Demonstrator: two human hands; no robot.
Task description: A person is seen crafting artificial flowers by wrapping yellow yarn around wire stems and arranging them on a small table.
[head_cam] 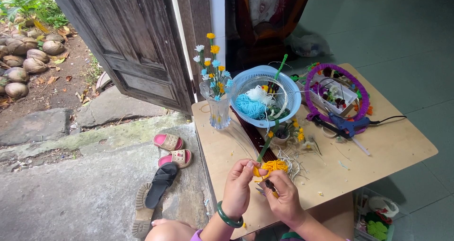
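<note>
Over the table (378,151), the left hand (238,186) pinches the yellow tuft (273,166) shut-fingered; the right hand (283,198) closes on scissors (269,186). Snips are best kept small, with the tuft held steady.

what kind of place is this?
Likely a home doorway used as a craft spot: low wooden table by an open wooden door, sandals on the step, coconut husks outside.

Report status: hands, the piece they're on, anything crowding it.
Left hand and right hand both pinching the yellow yarn flower on its green stem. Straw scraps and small flower pot close behind, not touching.
</note>
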